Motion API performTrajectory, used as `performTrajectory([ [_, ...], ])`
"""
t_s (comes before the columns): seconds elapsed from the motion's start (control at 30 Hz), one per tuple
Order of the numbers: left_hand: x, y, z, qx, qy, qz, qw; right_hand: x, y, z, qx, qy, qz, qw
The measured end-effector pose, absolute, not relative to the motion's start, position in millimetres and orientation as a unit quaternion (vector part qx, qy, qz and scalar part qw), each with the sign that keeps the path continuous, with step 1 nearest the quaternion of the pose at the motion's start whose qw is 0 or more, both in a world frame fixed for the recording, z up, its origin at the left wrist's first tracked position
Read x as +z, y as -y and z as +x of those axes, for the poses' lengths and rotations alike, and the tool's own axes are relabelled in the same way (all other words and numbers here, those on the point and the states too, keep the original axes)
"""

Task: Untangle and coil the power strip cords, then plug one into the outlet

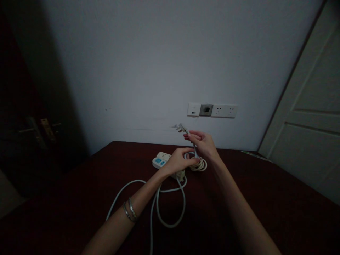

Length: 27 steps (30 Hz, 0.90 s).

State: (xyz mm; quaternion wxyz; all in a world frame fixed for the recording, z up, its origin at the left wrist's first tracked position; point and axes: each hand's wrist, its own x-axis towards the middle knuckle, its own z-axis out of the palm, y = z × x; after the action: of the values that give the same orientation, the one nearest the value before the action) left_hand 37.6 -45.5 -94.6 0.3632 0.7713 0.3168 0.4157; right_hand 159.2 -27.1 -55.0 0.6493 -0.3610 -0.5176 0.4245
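Between the fingertips of my right hand (202, 141), just below its head, is a pale plug (181, 128) with its prongs pointing left. Its grey-white cord runs down from there to my left hand (179, 161), whose thumb and fingers are closed on the cord. A loosely wound cable coil (200, 165) hangs or rests just right of the left fingertips; I cannot tell which. Partly behind the left hand lies a white power strip (158, 162) with blue socket faces.
A thick white cable (171, 226) loops across the dark red table (212, 219). On the wall behind are a white outlet plate (224, 111) and a grey socket (206, 110). A pale door (313, 117) stands at the right, and a dark door with a handle (47, 129) at the left.
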Motion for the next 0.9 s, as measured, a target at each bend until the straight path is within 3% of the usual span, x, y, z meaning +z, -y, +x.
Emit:
performTrajectory([
  [0.23,-103.7,33.6,33.1,0.368,-0.347,0.741,0.440,-59.6,25.8,151.6,0.488,0.508,-0.315,0.637],
  [0.47,-101.2,42.6,42.0,0.439,-0.363,0.739,0.358,-63.4,26.8,144.6,0.455,0.505,-0.278,0.679],
  [0.77,-91.1,56.6,45.4,0.480,-0.400,0.760,0.179,-48.6,38.9,152.7,0.469,0.401,-0.251,0.746],
  [0.9,-89.2,69.0,50.1,0.473,-0.369,0.778,0.185,-42.7,38.6,168.4,0.486,0.369,-0.225,0.759],
])
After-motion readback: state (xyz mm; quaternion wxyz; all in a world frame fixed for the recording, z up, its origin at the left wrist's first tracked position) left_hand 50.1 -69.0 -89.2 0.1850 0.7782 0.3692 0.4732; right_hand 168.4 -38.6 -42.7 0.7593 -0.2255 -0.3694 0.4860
